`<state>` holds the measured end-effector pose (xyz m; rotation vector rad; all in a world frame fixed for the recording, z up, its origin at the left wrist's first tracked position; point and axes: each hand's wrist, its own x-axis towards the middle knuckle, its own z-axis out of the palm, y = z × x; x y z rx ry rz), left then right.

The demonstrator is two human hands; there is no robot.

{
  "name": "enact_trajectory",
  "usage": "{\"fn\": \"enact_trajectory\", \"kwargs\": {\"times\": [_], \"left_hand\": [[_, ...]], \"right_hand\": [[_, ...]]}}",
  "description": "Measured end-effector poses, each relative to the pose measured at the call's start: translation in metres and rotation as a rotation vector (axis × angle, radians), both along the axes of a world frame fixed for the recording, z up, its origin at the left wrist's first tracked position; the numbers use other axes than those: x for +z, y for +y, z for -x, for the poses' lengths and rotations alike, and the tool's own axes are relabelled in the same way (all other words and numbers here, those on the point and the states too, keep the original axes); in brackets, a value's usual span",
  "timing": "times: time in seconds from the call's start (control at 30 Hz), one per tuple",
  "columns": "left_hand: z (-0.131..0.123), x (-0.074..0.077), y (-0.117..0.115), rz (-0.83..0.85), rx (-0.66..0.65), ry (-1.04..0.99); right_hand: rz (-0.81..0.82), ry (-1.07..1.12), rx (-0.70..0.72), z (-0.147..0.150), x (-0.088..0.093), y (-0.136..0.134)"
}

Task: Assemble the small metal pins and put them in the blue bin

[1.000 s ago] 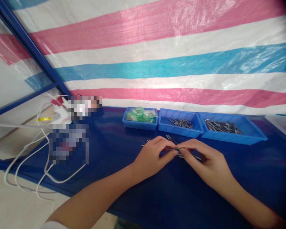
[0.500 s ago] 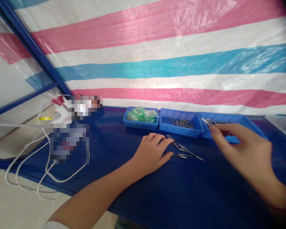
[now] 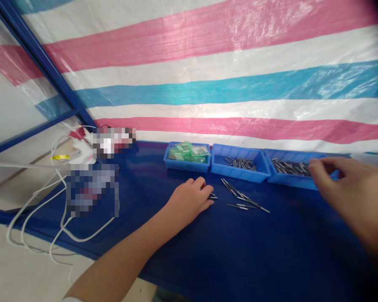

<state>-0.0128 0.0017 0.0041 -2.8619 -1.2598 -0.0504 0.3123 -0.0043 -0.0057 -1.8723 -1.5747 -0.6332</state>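
My left hand point(image 3: 189, 198) lies on the blue table point(image 3: 239, 251) with its fingers curled. Ends of small metal pins point(image 3: 213, 196) stick out at its fingertips. More loose pins point(image 3: 244, 200) are scattered just to its right. My right hand point(image 3: 349, 197) hovers blurred over the right end of the right blue bin point(image 3: 286, 180), which is full of metal pins; its fingers are bent and I cannot make out anything in them. The middle blue bin point(image 3: 239, 174) holds fewer pins. The left blue bin point(image 3: 185, 165) holds small green parts.
A striped pink, white and blue tarp point(image 3: 208, 84) hangs right behind the bins. White cables point(image 3: 59, 218) and pixelated items point(image 3: 91, 193) sit at the table's left end. A blue frame post point(image 3: 40, 63) slants up at the left.
Both hands were joined on a pin over the loose pile. My right hand has since swung right to the far bin; my left hand drew back left and curled on the table.
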Motion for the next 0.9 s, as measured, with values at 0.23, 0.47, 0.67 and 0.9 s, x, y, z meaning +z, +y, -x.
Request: {"fn": "enact_trajectory", "kwargs": {"times": [0.23, 0.47, 0.67, 0.9], "left_hand": [[0.008, 0.008, 0.004, 0.051, -0.073, -0.034], [0.014, 0.016, 0.004, 0.130, 0.153, -0.025], [0.015, 0.014, 0.010, 0.195, 0.161, -0.025], [0.006, -0.003, 0.020, 0.192, -0.006, -0.187]], "right_hand": [[0.435, 0.072, 0.542, 0.044, 0.004, -0.016], [0.666, 0.021, 0.593, 0.043, -0.007, -0.021], [0.675, 0.068, 0.703, 0.048, -0.020, -0.018], [0.637, 0.114, 0.729, 0.071, -0.021, -0.014]]}}
